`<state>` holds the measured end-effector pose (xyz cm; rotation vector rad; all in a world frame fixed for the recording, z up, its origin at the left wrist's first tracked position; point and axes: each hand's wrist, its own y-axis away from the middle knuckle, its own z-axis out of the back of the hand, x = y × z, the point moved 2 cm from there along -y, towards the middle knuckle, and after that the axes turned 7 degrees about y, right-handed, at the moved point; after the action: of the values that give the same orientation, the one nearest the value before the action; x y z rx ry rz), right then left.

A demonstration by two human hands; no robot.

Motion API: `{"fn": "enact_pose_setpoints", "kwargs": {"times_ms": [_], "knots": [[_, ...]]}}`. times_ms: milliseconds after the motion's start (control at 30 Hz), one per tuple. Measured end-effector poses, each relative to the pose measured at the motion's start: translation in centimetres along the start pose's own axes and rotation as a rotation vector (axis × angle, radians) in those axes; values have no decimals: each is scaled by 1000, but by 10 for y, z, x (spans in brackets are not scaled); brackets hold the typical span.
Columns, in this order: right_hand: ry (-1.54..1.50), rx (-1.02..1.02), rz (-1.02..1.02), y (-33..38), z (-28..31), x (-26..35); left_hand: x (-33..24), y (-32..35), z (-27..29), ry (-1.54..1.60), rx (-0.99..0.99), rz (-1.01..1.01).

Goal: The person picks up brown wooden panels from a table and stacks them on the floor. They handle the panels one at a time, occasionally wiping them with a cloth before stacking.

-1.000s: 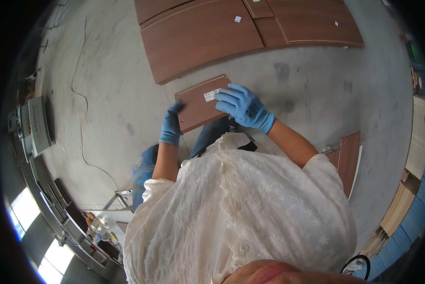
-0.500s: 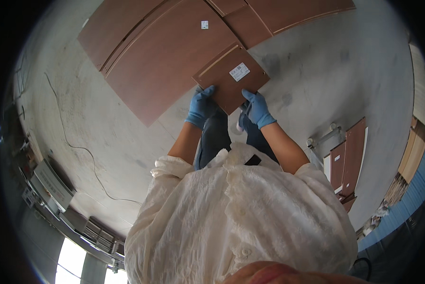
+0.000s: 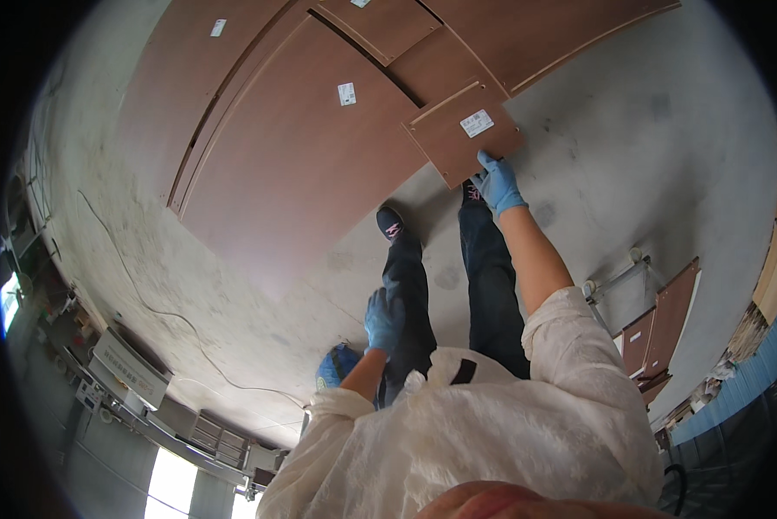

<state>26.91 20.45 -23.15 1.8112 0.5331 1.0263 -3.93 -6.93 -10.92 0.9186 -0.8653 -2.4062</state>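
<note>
My right hand [image 3: 497, 182], in a blue glove, grips the near edge of a small reddish-brown board [image 3: 458, 147]. The board bears a white label [image 3: 476, 124] and a pale groove along one edge. It is in front of my feet, overlapping the end of the larger boards in the picture; whether it touches them I cannot tell. My left hand [image 3: 383, 321], gloved likewise, has left the board and hangs by my left thigh, its fingers loosely stretched and nothing seen in them.
Large brown boards [image 3: 293, 164] lie on the concrete floor [image 3: 259, 320] ahead and to the left. More boards [image 3: 665, 320] lean by a metal frame [image 3: 618, 275] at right. A cable [image 3: 176, 316] crosses the floor at left. Beside my left forearm sits a blue object [image 3: 337, 364].
My left hand has let go of the small board and dropped back toward my thigh. The right hand has carried the board slightly forward and right. My feet now show.
</note>
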Motion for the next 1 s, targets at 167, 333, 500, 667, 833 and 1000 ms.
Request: {"fn": "enact_pose_setpoints", "kwargs": {"times_ms": [167,333,500,667,833,1000], "knots": [[-47,26,-15,-85,13,2,-16,-12,-39,43,95,-26],[-1,35,-22,-144,23,-4,-32,-30,-53,-85,48,18],[53,22,-57,-178,40,-1,-41,-44,-48,-82,103,49],[-17,-32,40,-188,37,1,-38,-52,-48,-80,119,20],[615,-321,107,-187,37,3,-28,-55,-50,-110,176,81],[1198,-489,397,-194,43,-13,-30,-59,-47,-79,172,3]]}}
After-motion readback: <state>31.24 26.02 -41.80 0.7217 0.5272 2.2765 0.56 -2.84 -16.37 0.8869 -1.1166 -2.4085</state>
